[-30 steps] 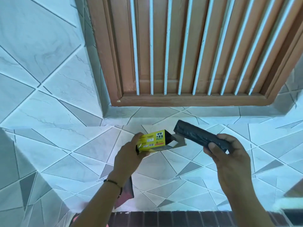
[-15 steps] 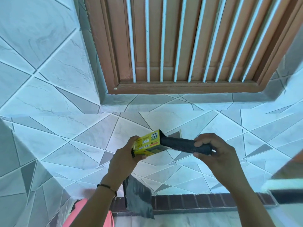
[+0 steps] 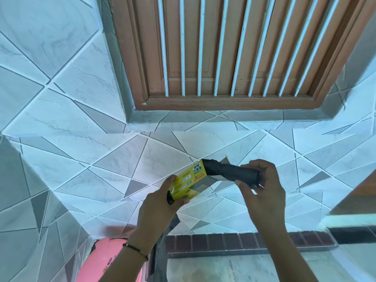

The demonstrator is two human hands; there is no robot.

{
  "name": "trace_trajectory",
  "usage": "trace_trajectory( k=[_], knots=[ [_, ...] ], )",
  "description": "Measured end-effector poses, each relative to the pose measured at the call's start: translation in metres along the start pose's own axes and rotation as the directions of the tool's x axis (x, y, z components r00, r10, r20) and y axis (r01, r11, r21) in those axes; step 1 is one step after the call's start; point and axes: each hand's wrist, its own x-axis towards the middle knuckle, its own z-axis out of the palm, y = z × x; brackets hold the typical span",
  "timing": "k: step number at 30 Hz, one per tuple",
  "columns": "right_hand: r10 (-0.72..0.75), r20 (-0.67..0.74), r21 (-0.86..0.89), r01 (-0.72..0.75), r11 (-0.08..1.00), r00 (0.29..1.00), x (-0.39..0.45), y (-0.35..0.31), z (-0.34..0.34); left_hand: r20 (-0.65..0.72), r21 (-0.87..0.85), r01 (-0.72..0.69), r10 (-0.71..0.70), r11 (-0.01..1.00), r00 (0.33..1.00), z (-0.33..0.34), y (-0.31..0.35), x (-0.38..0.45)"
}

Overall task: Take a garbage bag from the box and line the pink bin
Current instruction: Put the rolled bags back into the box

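My left hand [image 3: 162, 200] grips the near end of the yellow box [image 3: 188, 181], fingers curled round it, and my right hand [image 3: 262, 184] pinches the far end of the black roll of garbage bags [image 3: 230, 171]. The roll's other end sits inside the box's open mouth; how deep it goes is hidden. A loose dark bag [image 3: 160, 253] hangs below my left hand, its top hidden behind my wrist. The pink bin [image 3: 105, 259] shows only partly at the bottom edge, cut off by the frame and my forearm.
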Motion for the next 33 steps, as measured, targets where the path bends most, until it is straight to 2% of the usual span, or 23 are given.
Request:
trace_trajectory(
  k=[3,8,11,14,16,17,19,21,24,26,28,31,33],
  knots=[
    [0.117,0.037,0.154,-0.121,0.981,0.992,-0.001,-0.003,-0.003,-0.055,-0.002,0.004,-0.004,1.000,0.998,-0.005,-0.003,-0.007],
    [0.124,0.190,0.115,-0.147,0.982,0.974,0.000,-0.009,-0.011,-0.088,-0.008,0.036,-0.037,0.999,0.995,-0.009,-0.006,-0.015],
    [0.058,0.129,0.047,-0.065,0.997,0.990,-0.004,-0.013,-0.012,-0.072,-0.013,0.050,-0.051,0.999,0.996,-0.006,-0.002,-0.020],
    [-0.102,0.030,-0.125,0.105,0.987,0.994,-0.012,-0.017,-0.010,-0.024,-0.035,0.054,-0.055,0.998,0.998,-0.001,0.006,-0.024],
    [-0.150,-0.021,-0.137,0.146,0.980,0.988,-0.015,-0.020,-0.008,-0.020,-0.052,0.034,-0.035,0.998,0.999,0.001,0.010,-0.025],
    [-0.126,-0.048,-0.102,0.121,0.987,0.991,-0.015,-0.020,-0.008,-0.024,-0.063,0.027,-0.029,0.998,0.999,0.000,0.011,-0.026],
    [0.018,-0.076,0.075,-0.012,0.997,0.997,-0.010,-0.020,-0.012,-0.038,-0.070,0.017,-0.020,0.997,0.999,-0.002,0.009,-0.026],
    [0.187,-0.017,0.271,-0.175,0.947,0.982,-0.001,-0.018,-0.021,-0.064,-0.032,-0.009,0.007,0.999,0.998,-0.004,0.004,-0.026],
    [0.283,0.011,0.345,-0.270,0.899,0.959,0.004,-0.013,-0.028,-0.118,0.030,-0.043,0.046,0.999,0.992,-0.007,-0.001,-0.027],
    [0.227,-0.074,0.318,-0.193,0.928,0.971,0.000,-0.014,-0.025,-0.123,0.006,-0.041,0.042,0.999,0.992,-0.008,0.002,-0.027],
    [0.095,-0.112,0.261,-0.063,0.963,0.989,-0.005,-0.018,-0.021,-0.091,-0.019,-0.041,0.039,0.999,0.995,-0.007,0.007,-0.029],
    [-0.019,-0.051,0.177,0.028,0.984,0.999,-0.004,-0.021,-0.022,-0.057,-0.054,-0.024,0.021,0.998,0.998,-0.006,0.006,-0.030],
    [0.031,0.061,0.242,-0.045,0.969,0.998,0.003,-0.021,-0.030,-0.049,-0.071,-0.019,0.015,0.997,0.999,-0.007,-0.002,-0.029]
  ],
)
